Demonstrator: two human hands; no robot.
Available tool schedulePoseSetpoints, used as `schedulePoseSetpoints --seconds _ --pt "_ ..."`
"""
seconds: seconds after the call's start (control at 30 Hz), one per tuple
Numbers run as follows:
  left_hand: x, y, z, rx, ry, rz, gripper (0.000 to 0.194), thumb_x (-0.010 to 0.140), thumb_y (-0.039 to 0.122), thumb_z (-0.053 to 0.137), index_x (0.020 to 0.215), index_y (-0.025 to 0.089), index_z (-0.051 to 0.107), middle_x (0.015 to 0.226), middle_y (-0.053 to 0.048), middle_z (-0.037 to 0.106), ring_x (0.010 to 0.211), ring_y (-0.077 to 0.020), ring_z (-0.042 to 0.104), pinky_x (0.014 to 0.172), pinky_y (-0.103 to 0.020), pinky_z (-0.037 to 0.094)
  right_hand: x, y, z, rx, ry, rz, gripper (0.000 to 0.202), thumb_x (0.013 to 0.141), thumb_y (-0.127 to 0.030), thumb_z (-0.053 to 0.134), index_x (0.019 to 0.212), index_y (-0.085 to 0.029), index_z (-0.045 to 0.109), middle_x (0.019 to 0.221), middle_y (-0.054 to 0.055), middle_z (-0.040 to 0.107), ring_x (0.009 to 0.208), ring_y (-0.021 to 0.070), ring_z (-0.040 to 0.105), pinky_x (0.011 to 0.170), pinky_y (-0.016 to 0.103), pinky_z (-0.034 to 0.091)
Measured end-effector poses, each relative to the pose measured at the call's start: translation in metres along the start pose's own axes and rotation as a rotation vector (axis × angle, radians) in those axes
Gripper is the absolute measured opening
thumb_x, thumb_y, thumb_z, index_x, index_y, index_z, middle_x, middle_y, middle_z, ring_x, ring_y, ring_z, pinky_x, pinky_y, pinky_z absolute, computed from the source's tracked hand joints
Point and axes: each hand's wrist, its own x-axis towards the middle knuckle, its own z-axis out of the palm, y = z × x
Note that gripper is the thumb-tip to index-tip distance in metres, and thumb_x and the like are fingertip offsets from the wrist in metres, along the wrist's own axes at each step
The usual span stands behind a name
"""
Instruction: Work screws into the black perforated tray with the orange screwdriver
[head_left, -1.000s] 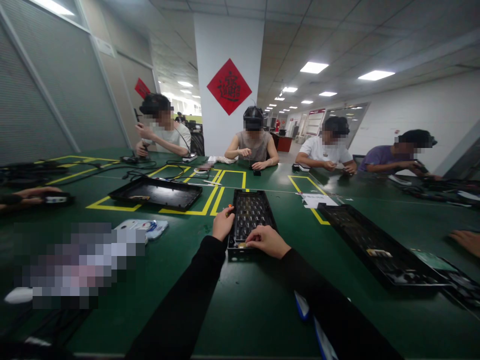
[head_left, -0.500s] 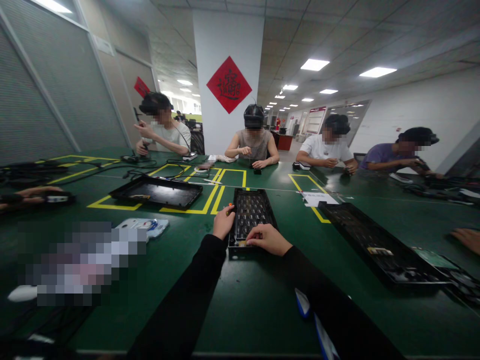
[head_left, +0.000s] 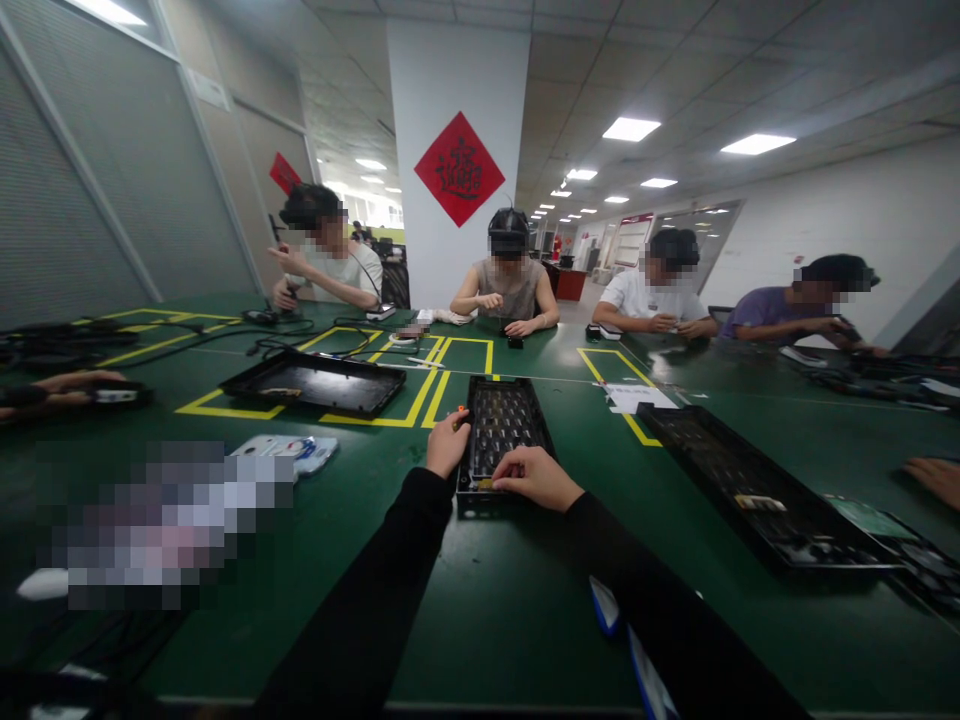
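Observation:
In front of me a long black plastic housing (head_left: 517,400) with rows of small slots inside lies on the green table. My left hand (head_left: 448,445) is closed at its left rim, fingers curled. A small orange tip (head_left: 462,409) shows just beyond these fingers; what it belongs to is hidden. Over the near end of the housing, my right hand (head_left: 538,478) is closed in a pinch. Its fingertips touch the side of a small yellowish part (head_left: 484,484) inside the near wall. Whether they grip that part or something smaller cannot be made out.
A shallow black tray (head_left: 330,385) lies to the left, a longer black housing (head_left: 750,485) to the right. Blue-and-white objects (head_left: 604,606) lie by my right forearm. A phone-like item (head_left: 315,455) sits at left. Co-workers sit opposite; other people's hands (head_left: 934,478) reach in from both sides.
My two hands and the housing stay in nearly the same place. Opposite, the person in white at the right has lowered their hands slightly.

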Motion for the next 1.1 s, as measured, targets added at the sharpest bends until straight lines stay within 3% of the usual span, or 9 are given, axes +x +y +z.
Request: schedulePoseSetpoints --seconds 0.4,0.63,0.93,1.1 --pt "0.000 0.001 -0.001 0.014 -0.015 -0.014 0.036 0.074 0.022 0.047 0.108 0.021 0.060 0.111 -0.004 0.061 0.103 -0.0165 0.054 0.094 -0.029 0.038 -0.001 -0.004 -0.002 -0.004 -0.059 0.000 0.020 0.073 -0.035 0.061 0.081 -0.018 0.068 0.068 0.001 0.063 0.059 0.0097 0.051 0.055 0.021 0.036" --pt "-0.001 0.001 -0.001 -0.005 -0.006 0.006 0.036 0.075 0.022 0.047 0.108 0.021 0.060 0.110 -0.004 0.061 0.102 -0.0166 0.055 0.093 -0.030 0.039 -0.002 -0.005 -0.002 -0.013 0.049 -0.023 0.020 0.071 -0.037 0.063 0.078 -0.018 0.068 0.071 0.002 0.063 0.061 0.0102 0.052 0.058 0.022 0.037" --pt "0.000 0.002 0.000 -0.003 -0.005 -0.015 0.035 0.075 0.022 0.048 0.107 0.020 0.061 0.110 -0.004 0.061 0.102 -0.0165 0.055 0.094 -0.029 0.038 -0.003 -0.008 -0.003 -0.057 -0.011 -0.025 0.020 0.074 -0.036 0.061 0.080 -0.018 0.067 0.069 0.001 0.063 0.062 0.0102 0.053 0.058 0.021 0.036" --pt "0.000 0.001 -0.001 0.014 -0.015 0.009 0.035 0.075 0.023 0.047 0.107 0.020 0.061 0.111 -0.004 0.061 0.103 -0.0167 0.054 0.093 -0.029 0.038 -0.003 -0.011 -0.005 -0.102 0.010 -0.066 0.019 0.073 -0.036 0.061 0.078 -0.019 0.067 0.071 0.002 0.063 0.069 0.0120 0.053 0.066 0.023 0.038"
